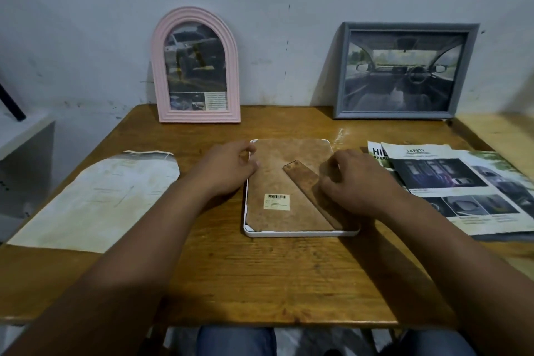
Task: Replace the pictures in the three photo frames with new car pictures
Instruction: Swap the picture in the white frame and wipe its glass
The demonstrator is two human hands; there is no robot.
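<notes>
The white frame [300,233] lies face down mid-table, long axis running from the near edge toward the wall. Left hand [228,167] curls on its left rim, right hand [352,179] presses the backing's right side; neither grips anything.

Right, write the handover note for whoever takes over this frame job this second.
Left hand: open, fingertips at the left edge of the white frame.
Right hand: fingers bent on the backing board, beside the stand flap; grip unclear.
White frame lies face down mid-table, backing still in.
Pink arched frame and grey frame lean on the wall, each showing a car picture; new or old, can't tell.
Car brochure pages lie right, a pale sheet left.
Left: open the white frame, swap its picture, check the other two.
</notes>
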